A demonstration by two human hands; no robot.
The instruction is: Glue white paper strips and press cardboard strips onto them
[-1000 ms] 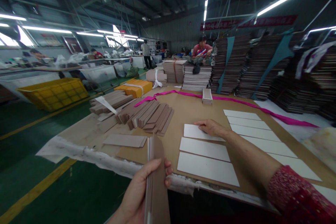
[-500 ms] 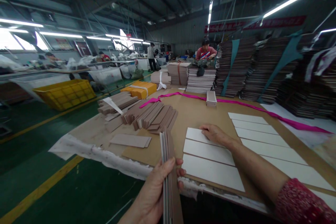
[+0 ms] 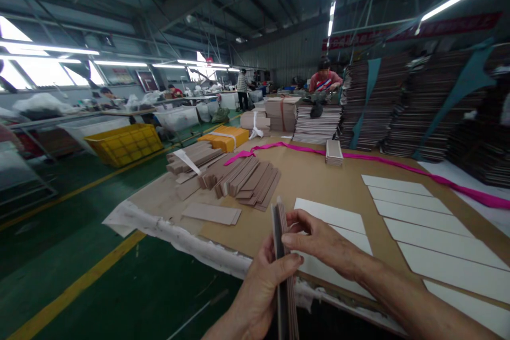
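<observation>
My left hand [image 3: 263, 292] grips a thin stack of grey-brown cardboard strips [image 3: 282, 255] held on edge in front of me. My right hand [image 3: 319, 239] pinches the top of the same stack with its fingertips. Just beyond my hands, three white rectangular boards [image 3: 334, 215] lie in a column on the brown-paper-covered table [image 3: 319, 175]. A second column of several white boards [image 3: 414, 207] lies to the right.
Piles of cardboard strips [image 3: 243, 180] lie left on the table, with a pink ribbon [image 3: 398, 164] across it and a small stack [image 3: 333, 152]. Tall board stacks [image 3: 398, 101] stand behind. A yellow crate [image 3: 123, 143] is left; a person in red [image 3: 324, 79] works far off.
My right hand left the white boards and came back to pinch the strip stack held by my left hand. The view has shifted left.
</observation>
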